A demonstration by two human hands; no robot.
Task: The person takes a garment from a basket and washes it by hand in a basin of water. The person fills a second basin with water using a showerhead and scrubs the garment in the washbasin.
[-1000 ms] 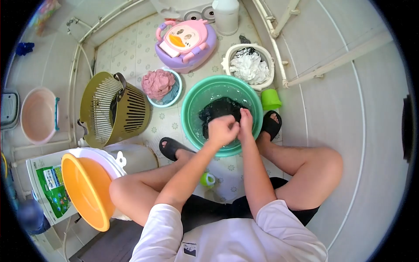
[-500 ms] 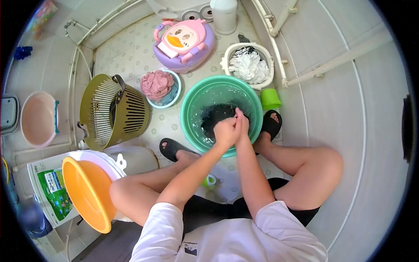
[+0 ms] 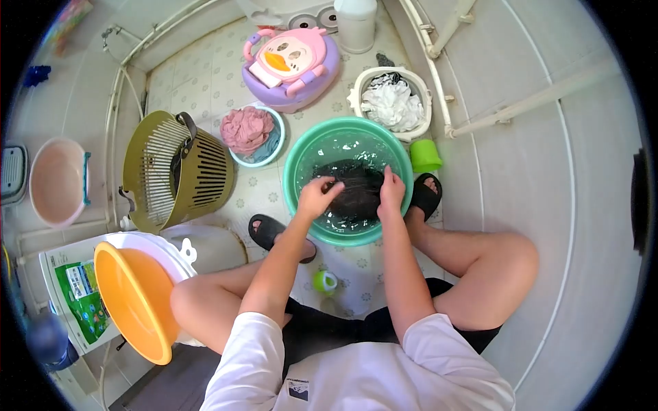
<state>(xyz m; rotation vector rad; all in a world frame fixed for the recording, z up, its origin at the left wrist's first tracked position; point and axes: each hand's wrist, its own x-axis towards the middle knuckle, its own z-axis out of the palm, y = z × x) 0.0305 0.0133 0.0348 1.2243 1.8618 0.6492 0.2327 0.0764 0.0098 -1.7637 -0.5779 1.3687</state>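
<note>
A black cloth [image 3: 356,195] lies spread in the water of a large green basin [image 3: 291,154] on the floor between my feet. At the cloth's left side is my left hand [image 3: 319,197], its fingers bent and closed on the fabric near the thumb. My right hand [image 3: 391,193] pinches the cloth at its right edge, just inside the basin's rim. The water hides the cloth's lower folds. Both hands are bare and apart from each other.
Around the basin stand a small basin [image 3: 279,145] of pink and blue cloths, a white basin [image 3: 356,89] with white cloths, a green cup [image 3: 425,155], an olive basket [image 3: 212,171] and a pink-purple potty [image 3: 291,65]. An orange basin [image 3: 133,301] leans at lower left.
My hands were together over the basin and have moved apart, the left one leftward. The black cloth between them is spread wider in the water.
</note>
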